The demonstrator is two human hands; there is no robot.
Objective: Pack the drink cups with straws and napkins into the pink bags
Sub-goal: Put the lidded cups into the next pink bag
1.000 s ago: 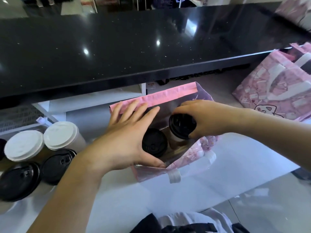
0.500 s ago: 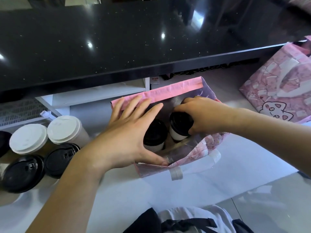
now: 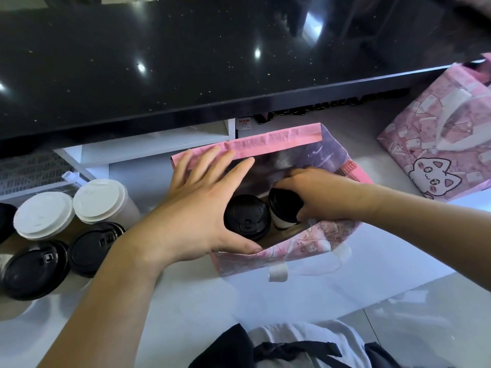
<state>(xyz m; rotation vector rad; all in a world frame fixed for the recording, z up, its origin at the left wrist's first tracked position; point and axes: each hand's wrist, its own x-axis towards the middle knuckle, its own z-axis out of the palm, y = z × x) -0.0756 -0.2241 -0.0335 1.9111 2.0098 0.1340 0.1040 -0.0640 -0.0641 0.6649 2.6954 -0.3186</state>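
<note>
Left hand (image 3: 196,208) flat, spreading the floppy pink bag (image 3: 273,140); right hand (image 3: 324,195) wraps the cup (image 3: 283,223) at 3 o'clock of the other cup (image 3: 245,217). Likely squashy, so grab below the lid (image 3: 280,201).

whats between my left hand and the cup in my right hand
In the head view, another black-lidded cup stands in the pink bag between the left hand and the held cup.
</note>
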